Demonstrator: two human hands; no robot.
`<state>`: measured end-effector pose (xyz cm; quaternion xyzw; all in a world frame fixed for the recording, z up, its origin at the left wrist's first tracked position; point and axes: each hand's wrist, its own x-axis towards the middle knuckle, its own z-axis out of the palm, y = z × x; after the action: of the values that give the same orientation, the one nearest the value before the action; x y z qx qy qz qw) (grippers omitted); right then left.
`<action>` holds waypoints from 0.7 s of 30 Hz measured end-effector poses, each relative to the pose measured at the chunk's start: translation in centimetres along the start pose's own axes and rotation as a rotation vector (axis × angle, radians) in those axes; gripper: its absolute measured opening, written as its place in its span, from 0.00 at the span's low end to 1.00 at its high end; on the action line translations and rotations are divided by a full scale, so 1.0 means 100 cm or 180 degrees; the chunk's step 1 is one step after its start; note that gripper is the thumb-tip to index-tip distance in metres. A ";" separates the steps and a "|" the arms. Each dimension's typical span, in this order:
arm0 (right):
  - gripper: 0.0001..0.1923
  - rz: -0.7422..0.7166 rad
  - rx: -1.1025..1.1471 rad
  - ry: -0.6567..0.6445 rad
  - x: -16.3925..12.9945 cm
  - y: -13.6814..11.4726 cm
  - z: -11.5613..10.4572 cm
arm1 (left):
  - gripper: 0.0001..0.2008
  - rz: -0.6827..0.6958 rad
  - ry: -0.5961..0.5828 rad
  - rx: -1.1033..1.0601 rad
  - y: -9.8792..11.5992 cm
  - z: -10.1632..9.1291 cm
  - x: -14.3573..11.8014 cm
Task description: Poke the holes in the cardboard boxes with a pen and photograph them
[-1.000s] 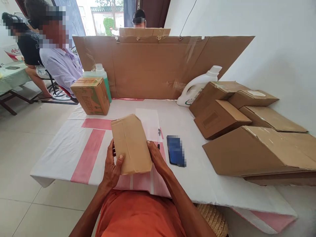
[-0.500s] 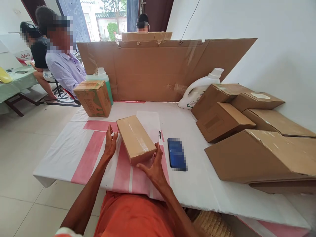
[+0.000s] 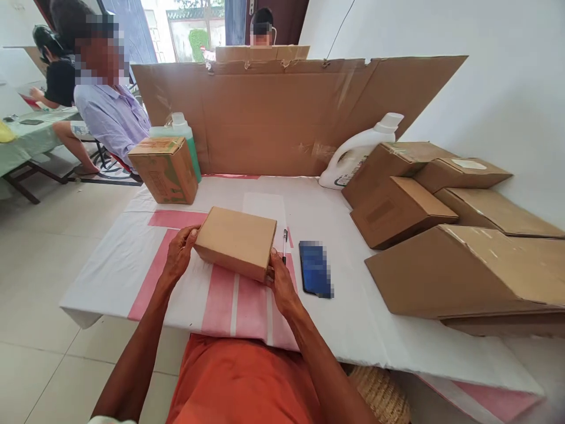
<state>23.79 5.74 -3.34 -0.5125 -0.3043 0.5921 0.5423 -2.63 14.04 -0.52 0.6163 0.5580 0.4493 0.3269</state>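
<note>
Small box (image 3: 236,241): plain tan cardboard, no print seen. Bench (image 3: 353,318) cover: white w/ pink bands and stripes. Pen (image 3: 285,240): black and white. Phone (image 3: 315,268): dark blue. Printed carton (image 3: 164,169): brown w/ green markings. Bottle (image 3: 183,138) behind it: teal-green, white cap. Jug (image 3: 358,150): white, green on label. Stacked boxes (image 3: 441,235) at right: plain brown, one w/ white label. Back screen (image 3: 286,118): brown cardboard. Wearer's top (image 3: 238,383): orange. Wall (image 3: 507,88): white. Floor (image 3: 53,235): pale tiles.
</note>
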 end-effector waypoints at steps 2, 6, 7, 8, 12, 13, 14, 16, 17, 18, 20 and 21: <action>0.45 0.0214 0.0075 -0.0094 -0.002 -0.005 0.004 | 0.32 0.0010 0.0103 0.0013 0.007 -0.005 -0.009; 0.54 0.0434 0.0361 -0.0495 -0.007 -0.012 0.007 | 0.30 0.0346 0.0290 0.0041 0.029 -0.013 -0.025; 0.55 0.0434 0.0420 -0.0641 -0.008 -0.015 0.005 | 0.29 0.0517 0.0319 0.0092 0.036 -0.016 -0.028; 0.55 0.0432 0.0463 -0.0796 -0.009 -0.018 0.004 | 0.28 0.0703 0.0334 0.0156 0.044 -0.019 -0.029; 0.52 0.0426 0.0533 -0.1061 -0.009 -0.025 -0.005 | 0.31 0.1270 0.0154 0.0408 0.066 -0.025 -0.032; 0.48 0.0393 0.0515 -0.0983 -0.009 -0.025 -0.007 | 0.32 0.1328 0.0082 0.0443 0.068 -0.025 -0.032; 0.44 0.0352 0.0471 -0.0881 -0.009 -0.025 -0.009 | 0.33 0.1343 0.0019 0.0460 0.070 -0.024 -0.032; 0.38 0.0266 0.0312 -0.0680 -0.006 -0.023 -0.012 | 0.34 0.1306 -0.0051 0.0422 0.070 -0.019 -0.033; 0.37 0.0217 0.0222 -0.0604 -0.004 -0.021 -0.013 | 0.33 0.1279 -0.0065 0.0380 0.070 -0.017 -0.034; 0.37 0.0167 0.0147 -0.0534 -0.001 -0.020 -0.014 | 0.33 0.1262 -0.0084 0.0345 0.069 -0.014 -0.034; 0.37 0.0043 0.0059 -0.0360 0.009 -0.019 -0.017 | 0.31 0.1258 -0.0142 0.0351 0.068 -0.008 -0.031; 0.37 -0.0029 0.0036 -0.0260 0.014 -0.019 -0.019 | 0.30 0.1263 -0.0146 0.0405 0.067 -0.006 -0.028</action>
<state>26.32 7.16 -2.55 -0.4835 -0.3251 0.6118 0.5350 -0.44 10.10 5.18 0.7435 0.4454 0.4547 0.2051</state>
